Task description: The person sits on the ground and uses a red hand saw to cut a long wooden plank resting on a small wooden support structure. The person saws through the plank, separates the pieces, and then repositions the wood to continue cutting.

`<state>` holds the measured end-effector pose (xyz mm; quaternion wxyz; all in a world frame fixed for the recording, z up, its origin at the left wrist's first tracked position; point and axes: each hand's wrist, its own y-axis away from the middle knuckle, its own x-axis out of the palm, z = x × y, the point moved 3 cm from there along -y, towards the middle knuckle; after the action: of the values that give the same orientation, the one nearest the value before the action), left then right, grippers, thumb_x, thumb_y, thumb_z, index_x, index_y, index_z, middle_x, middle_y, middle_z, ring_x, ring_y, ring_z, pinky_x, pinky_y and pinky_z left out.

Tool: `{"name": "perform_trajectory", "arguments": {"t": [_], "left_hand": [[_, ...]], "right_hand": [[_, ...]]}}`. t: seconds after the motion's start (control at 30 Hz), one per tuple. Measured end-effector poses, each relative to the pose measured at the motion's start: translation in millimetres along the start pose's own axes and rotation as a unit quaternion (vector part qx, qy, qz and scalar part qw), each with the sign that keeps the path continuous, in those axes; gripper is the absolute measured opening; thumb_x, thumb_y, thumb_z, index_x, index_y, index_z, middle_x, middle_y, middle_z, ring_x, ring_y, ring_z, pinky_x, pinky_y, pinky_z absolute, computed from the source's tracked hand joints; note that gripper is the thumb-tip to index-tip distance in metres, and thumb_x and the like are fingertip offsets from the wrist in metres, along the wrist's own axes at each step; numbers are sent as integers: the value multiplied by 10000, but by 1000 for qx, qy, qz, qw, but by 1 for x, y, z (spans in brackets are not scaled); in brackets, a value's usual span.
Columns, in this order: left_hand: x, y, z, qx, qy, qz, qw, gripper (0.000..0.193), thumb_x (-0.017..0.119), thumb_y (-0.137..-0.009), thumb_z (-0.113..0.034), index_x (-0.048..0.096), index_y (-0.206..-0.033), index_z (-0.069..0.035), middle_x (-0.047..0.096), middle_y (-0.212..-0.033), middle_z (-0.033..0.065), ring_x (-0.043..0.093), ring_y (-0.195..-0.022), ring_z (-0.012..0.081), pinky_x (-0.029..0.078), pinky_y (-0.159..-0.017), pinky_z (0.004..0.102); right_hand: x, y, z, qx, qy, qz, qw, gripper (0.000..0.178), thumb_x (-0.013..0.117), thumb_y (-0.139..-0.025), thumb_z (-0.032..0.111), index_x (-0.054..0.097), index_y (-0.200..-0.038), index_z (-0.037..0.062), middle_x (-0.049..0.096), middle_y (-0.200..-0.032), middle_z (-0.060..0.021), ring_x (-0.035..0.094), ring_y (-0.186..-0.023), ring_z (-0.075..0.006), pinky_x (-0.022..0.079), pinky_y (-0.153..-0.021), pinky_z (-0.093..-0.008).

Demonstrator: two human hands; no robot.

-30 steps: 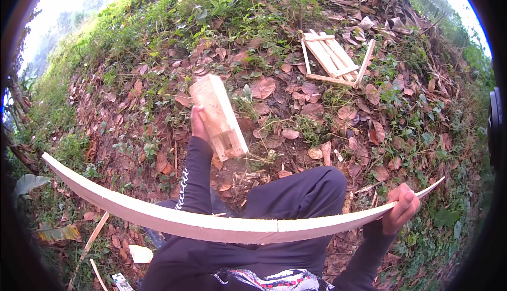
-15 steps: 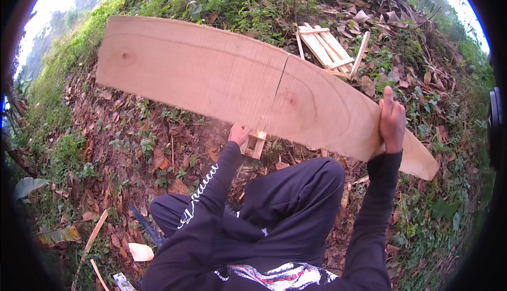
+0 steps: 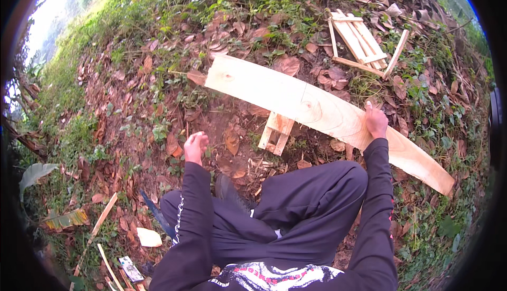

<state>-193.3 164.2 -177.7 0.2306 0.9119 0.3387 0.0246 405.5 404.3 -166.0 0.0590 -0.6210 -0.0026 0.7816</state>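
Observation:
A long, pale wooden plank (image 3: pixel 264 84) with a dark line across it lies slantwise before me, its far left end near the leaves. My right hand (image 3: pixel 376 122) is closed on the plank's right half, the thumb on top. Part of a small wooden block stand (image 3: pixel 277 130) shows under the plank's near edge; whether the plank rests on it I cannot tell. Away from the plank, my left hand (image 3: pixel 195 147) hovers over the leafy ground, fingers loosely curled and apart, with nothing visible in it.
A slatted wooden frame (image 3: pixel 359 42) lies at the far right. By my left knee are a dark blue blade-like strip (image 3: pixel 157 214), a pale wood piece (image 3: pixel 149 237), a long thin stick (image 3: pixel 96 225) and a small printed packet (image 3: pixel 131 269). Leaf litter and weeds cover the sloping ground.
The plank has come down, away from me and to the right, with my right hand still on it. My left hand has left the block stand and moved left.

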Motion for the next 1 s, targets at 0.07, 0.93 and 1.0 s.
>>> {"name": "perform_trajectory", "arguments": {"t": [0.07,0.93,1.0], "left_hand": [[25,-7,-13,10,44,34,998,249,599,-946,-260,632,-1109,-75,678,-949,6,645,-806,104,481,-666,255],[-83,102,-95,170,86,120,974,268,621,-940,-184,604,-1147,-13,672,-1026,69,650,-885,119,507,-746,241],[-148,154,-109,230,35,48,971,280,631,-937,-181,598,-1148,0,670,-1012,68,645,-889,127,505,-759,247]], "right_hand": [[44,7,-7,-53,-9,-3,999,678,308,-1012,486,679,-725,-3,635,-696,-258,633,-700,-446,485,-672,-537],[-3,86,27,-98,-115,-31,988,339,546,-951,323,597,-1111,29,586,-1122,-191,552,-1069,-376,436,-933,-444],[-26,155,-8,-22,-170,-80,982,278,553,-948,253,605,-1042,-3,596,-1067,-195,571,-992,-363,447,-897,-425]]}}
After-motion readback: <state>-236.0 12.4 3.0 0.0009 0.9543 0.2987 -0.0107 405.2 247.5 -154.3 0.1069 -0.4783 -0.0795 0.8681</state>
